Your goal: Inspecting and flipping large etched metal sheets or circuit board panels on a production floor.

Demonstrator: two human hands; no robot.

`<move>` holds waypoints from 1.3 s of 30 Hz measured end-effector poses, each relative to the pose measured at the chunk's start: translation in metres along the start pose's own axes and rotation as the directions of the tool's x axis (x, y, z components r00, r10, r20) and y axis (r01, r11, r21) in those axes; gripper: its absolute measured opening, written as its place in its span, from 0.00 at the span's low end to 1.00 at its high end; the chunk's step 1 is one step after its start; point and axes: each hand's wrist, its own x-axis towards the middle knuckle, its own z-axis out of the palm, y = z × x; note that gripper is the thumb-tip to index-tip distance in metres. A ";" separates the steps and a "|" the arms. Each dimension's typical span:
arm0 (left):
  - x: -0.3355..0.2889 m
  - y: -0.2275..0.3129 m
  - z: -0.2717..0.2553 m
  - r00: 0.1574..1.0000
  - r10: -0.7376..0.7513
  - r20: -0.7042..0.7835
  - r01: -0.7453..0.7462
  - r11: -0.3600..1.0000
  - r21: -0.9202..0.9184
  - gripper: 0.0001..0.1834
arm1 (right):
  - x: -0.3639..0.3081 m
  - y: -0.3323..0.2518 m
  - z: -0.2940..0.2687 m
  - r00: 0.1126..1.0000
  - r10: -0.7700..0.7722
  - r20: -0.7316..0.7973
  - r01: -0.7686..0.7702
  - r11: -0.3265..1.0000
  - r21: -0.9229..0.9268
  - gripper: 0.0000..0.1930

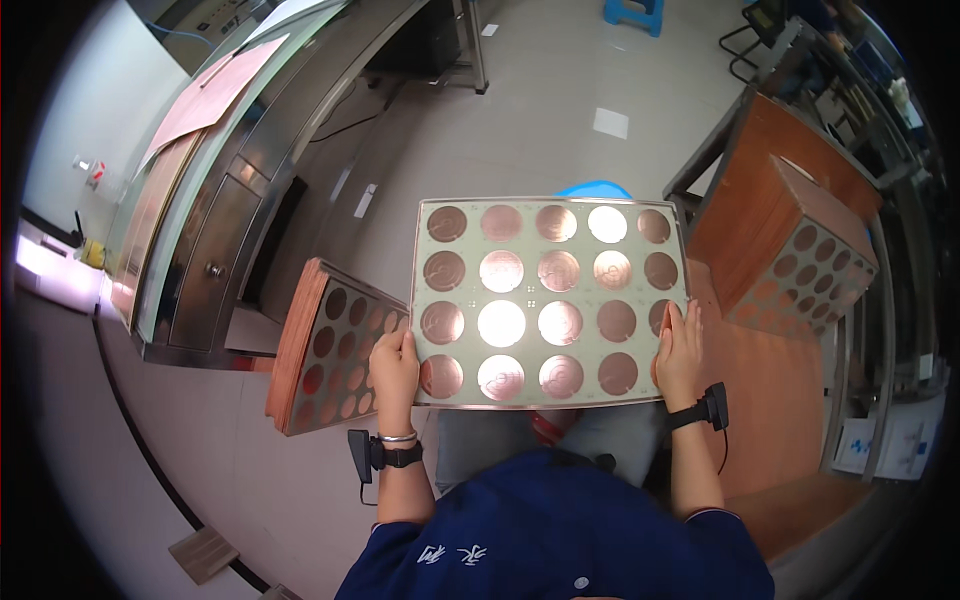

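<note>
I hold a rectangular circuit board panel in front of me; its face is pale green with rows of round, shiny copper discs. My left hand is closed on its left edge near the lower corner, thumb at the front. On the opposite edge, my right hand grips the panel with its fingers along the side. To the left, just beyond my left hand, a stack of similar panels stands on edge. Another thick stack of such panels rests on the right.
A brown wooden board stand bears the right stack. At the left is a metal-fronted workbench with pink sheets on top. A blue stool stands far ahead on the tiled floor. A flat block lies at lower left.
</note>
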 end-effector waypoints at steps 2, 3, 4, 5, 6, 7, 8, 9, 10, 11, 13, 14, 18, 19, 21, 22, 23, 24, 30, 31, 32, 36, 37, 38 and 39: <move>0.000 0.001 -0.003 0.997 0.066 -0.028 -0.065 0.997 0.032 0.12 | 0.002 -0.002 0.000 1.000 0.017 0.005 -0.017 1.000 0.002 0.21; 0.000 -0.002 -0.005 0.998 0.057 0.005 -0.057 0.997 0.042 0.13 | 0.002 -0.002 0.000 1.000 0.011 0.007 -0.011 1.000 0.003 0.21; -0.001 -0.002 -0.005 0.999 0.054 0.001 -0.054 0.998 0.041 0.13 | 0.002 -0.001 0.001 1.000 0.016 0.002 -0.016 1.000 0.022 0.21; -0.002 -0.001 -0.002 0.999 -0.044 0.013 0.046 0.970 -0.239 0.14 | 0.003 0.000 0.001 1.000 0.021 -0.007 -0.021 0.999 0.039 0.22; -0.003 0.001 0.000 0.990 -0.132 0.052 0.141 0.855 -0.498 0.15 | 0.004 0.001 0.002 1.000 0.015 -0.011 -0.015 0.999 0.039 0.22; -0.005 0.005 0.001 0.990 -0.132 0.047 0.137 0.853 -0.503 0.15 | 0.003 0.003 0.003 1.000 0.025 -0.002 -0.025 0.999 0.036 0.22; -0.006 0.010 0.001 0.981 -0.185 0.060 0.184 0.787 -0.589 0.14 | 0.003 0.004 0.003 0.999 0.035 0.005 -0.035 0.999 0.033 0.21; -0.006 0.014 0.000 0.969 -0.236 0.078 0.226 0.708 -0.669 0.14 | 0.003 0.003 0.002 1.000 0.030 -0.001 -0.030 0.999 0.033 0.21; -0.007 0.015 -0.001 0.970 -0.232 0.074 0.220 0.706 -0.673 0.14 | 0.003 0.002 0.002 0.999 0.049 -0.004 -0.049 0.994 0.099 0.22; -0.008 0.016 -0.002 0.973 -0.226 0.049 0.199 0.709 -0.677 0.14 | 0.003 0.002 0.000 0.998 0.069 -0.005 -0.067 0.984 0.163 0.22; -0.010 0.021 -0.006 0.976 -0.217 0.022 0.173 0.708 -0.684 0.14 | 0.004 0.002 -0.001 0.995 0.075 -0.069 -0.059 0.974 0.220 0.22; -0.011 0.027 -0.009 0.980 -0.196 -0.009 0.137 0.716 -0.685 0.14 | 0.005 0.003 -0.003 0.988 0.087 -0.125 -0.050 0.960 0.277 0.22; -0.016 0.036 -0.013 0.981 -0.166 -0.096 0.045 0.685 -0.727 0.15 | 0.013 0.016 -0.008 0.943 0.331 0.010 -0.194 0.529 0.826 0.22; -0.016 0.035 -0.013 0.981 -0.165 -0.099 0.040 0.680 -0.732 0.15 | 0.016 0.014 -0.018 0.918 0.395 0.040 -0.220 0.423 0.879 0.22; -0.016 0.030 -0.015 0.982 -0.165 -0.091 0.043 0.667 -0.743 0.16 | 0.021 0.011 -0.047 0.847 0.473 0.243 -0.376 0.208 0.903 0.22; -0.016 0.025 -0.015 0.982 -0.165 -0.094 0.039 0.661 -0.749 0.16 | 0.021 0.016 -0.053 0.851 0.470 0.236 -0.369 0.214 0.904 0.22; -0.014 0.021 -0.015 0.986 -0.148 -0.079 0.031 0.626 -0.779 0.16 | 0.022 0.020 -0.059 0.874 0.423 0.239 -0.341 0.184 0.922 0.22; -0.012 0.019 -0.015 0.989 -0.130 -0.064 0.025 0.589 -0.808 0.16 | 0.024 0.023 -0.064 0.896 0.374 0.239 -0.314 0.152 0.937 0.21; -0.002 0.007 -0.029 0.989 0.002 0.151 0.132 0.473 -0.871 0.17 | 0.019 0.057 -0.090 0.933 0.209 0.293 -0.341 0.253 0.905 0.20; 0.001 0.006 -0.034 0.962 0.055 0.267 0.221 0.412 -0.884 0.18 | 0.019 0.056 -0.094 0.936 0.185 0.300 -0.328 0.141 0.934 0.19; 0.005 0.006 -0.039 0.919 0.118 0.375 0.314 0.354 -0.881 0.19 | 0.020 0.048 -0.099 0.939 0.161 0.303 -0.312 0.028 0.950 0.18; 0.012 0.022 -0.042 0.917 0.300 0.261 0.316 -0.150 -0.937 0.31 | 0.025 0.030 -0.099 0.920 0.278 0.276 -0.280 -0.026 0.960 0.18; 0.012 0.035 -0.042 0.941 0.250 0.229 0.290 -0.248 -0.924 0.31 | 0.026 0.019 -0.096 0.902 0.329 0.280 -0.262 -0.098 0.960 0.17; 0.010 0.043 -0.036 0.941 0.250 0.227 0.290 -0.252 -0.923 0.31 | 0.027 0.014 -0.093 0.882 0.371 0.291 -0.243 -0.171 0.955 0.16; 0.008 0.050 -0.031 0.947 0.275 0.166 0.268 -0.391 -0.880 0.31 | 0.026 0.016 -0.083 0.873 0.380 0.307 -0.226 -0.244 0.943 0.13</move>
